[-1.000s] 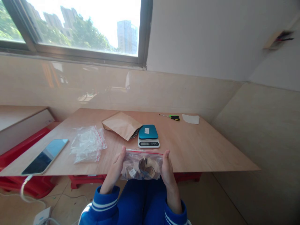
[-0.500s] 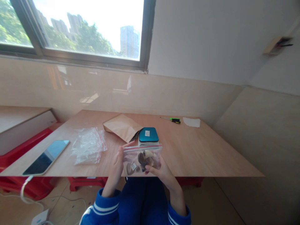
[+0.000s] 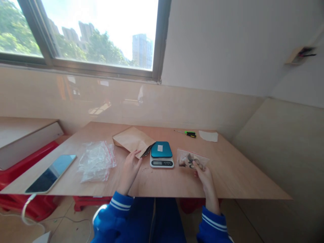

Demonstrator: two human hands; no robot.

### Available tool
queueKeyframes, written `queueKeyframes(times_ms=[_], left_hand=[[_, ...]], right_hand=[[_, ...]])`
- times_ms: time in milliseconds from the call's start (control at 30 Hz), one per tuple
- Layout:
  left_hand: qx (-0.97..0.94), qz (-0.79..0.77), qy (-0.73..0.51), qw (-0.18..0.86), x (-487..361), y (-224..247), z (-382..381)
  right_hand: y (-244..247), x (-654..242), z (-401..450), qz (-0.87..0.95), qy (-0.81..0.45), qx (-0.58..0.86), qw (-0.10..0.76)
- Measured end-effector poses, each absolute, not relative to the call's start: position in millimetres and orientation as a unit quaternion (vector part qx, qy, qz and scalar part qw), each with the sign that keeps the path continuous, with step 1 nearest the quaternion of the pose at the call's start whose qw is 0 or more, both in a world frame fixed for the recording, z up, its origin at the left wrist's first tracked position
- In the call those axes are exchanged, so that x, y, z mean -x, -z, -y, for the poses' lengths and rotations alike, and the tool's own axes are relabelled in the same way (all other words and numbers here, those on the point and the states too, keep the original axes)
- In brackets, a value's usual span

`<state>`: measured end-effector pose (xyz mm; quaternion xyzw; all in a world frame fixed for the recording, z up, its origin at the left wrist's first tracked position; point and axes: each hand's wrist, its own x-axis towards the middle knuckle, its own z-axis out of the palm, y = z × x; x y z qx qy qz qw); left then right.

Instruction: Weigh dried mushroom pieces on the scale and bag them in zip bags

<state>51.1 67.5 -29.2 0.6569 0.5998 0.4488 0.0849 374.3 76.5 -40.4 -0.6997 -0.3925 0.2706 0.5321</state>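
Observation:
My right hand (image 3: 204, 174) grips a clear zip bag (image 3: 186, 156) with brown and pale pieces inside, perhaps dried mushrooms, over the table right of the scale. My left hand (image 3: 131, 170) has its fingers apart and holds nothing; its fingertips are by the open mouth of a brown paper pouch (image 3: 134, 138). Between the hands stands a kitchen scale (image 3: 162, 164) with a blue-green plate, a white label on it and a small display. The pouch's dark opening lies against the scale's left edge. A few crumbs are on the wood in front of the scale.
Flat empty zip bags (image 3: 95, 163) lie in a pile on the left of the table (image 3: 240, 175). Beside them is a phone (image 3: 50, 173) with a white cable at the front edge. Screwdrivers (image 3: 189, 134) and a paper scrap (image 3: 208, 136) lie at the back right.
The filled zip bag has gone from between both hands to the right, in my right hand alone. My left hand has let go of it and opened near the pouch. The scale's display now shows.

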Motion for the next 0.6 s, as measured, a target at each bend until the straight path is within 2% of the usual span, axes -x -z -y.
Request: queueKeyframes(times_ms=[67, 200, 300, 400, 467, 533, 600], left_hand=[[-0.672, -0.607, -0.419, 0.067, -53.6, 31.3, -88.8], [-0.688, -0.628, -0.360, 0.055, -53.3, 32.7, -117.6], [-0.690, -0.647, -0.320, 0.056, -48.6, 30.3, -121.2], [-0.686, -0.664, -0.294, 0.052, -44.1, 24.5, -117.1], [-0.685, -0.669, -0.286, 0.038, -42.8, 20.1, -115.1], [-0.689, -0.667, -0.282, 0.020, -43.4, 17.9, -115.7], [-0.699, -0.660, -0.275, 0.000, -44.9, 19.8, -118.5]], right_hand=[[35.9, -382.6, -90.1, 0.412, -0.213, 0.737, 0.491], [34.1, -385.1, -99.0, 0.388, -0.077, 0.784, 0.478], [35.7, -368.4, -88.9, 0.463, 0.026, 0.731, 0.501], [31.6, -333.5, -72.2, 0.590, -0.021, 0.596, 0.545], [28.6, -307.5, -63.9, 0.664, -0.073, 0.529, 0.524], [31.0, -288.1, -61.0, 0.696, -0.071, 0.522, 0.488], [41.3, -280.8, -63.6, 0.665, -0.019, 0.584, 0.465]])
